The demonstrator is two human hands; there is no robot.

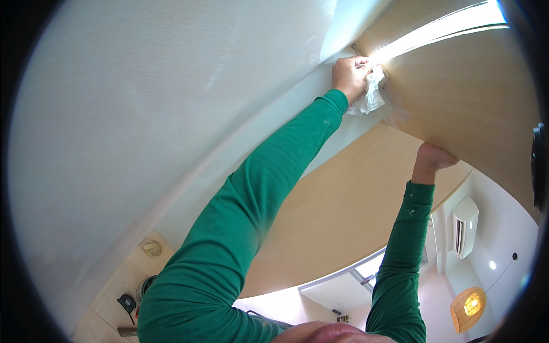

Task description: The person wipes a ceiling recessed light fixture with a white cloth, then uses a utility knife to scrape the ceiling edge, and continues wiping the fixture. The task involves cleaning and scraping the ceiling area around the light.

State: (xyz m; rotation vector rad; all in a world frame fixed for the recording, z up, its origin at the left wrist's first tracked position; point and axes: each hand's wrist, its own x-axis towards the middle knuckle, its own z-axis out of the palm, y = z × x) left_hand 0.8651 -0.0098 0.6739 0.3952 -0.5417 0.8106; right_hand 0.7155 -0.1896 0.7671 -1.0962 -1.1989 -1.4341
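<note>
White tissue (374, 94), crumpled, sits in the corner beside the bright light strip (440, 32), so the work there looks under way, not finished; how much is done cannot be told. It is bunched under the left hand's (350, 75) curled fingers, well apart from the right hand (436, 156), which meets the wood-toned panel (469, 94), fingers hidden, grip unclear.

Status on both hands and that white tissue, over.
Left hand holding crumpled white tissue beside bright strip. Right hand at edge of wood-toned panel, partly hidden. Strip's glare washing out detail near tissue.
</note>
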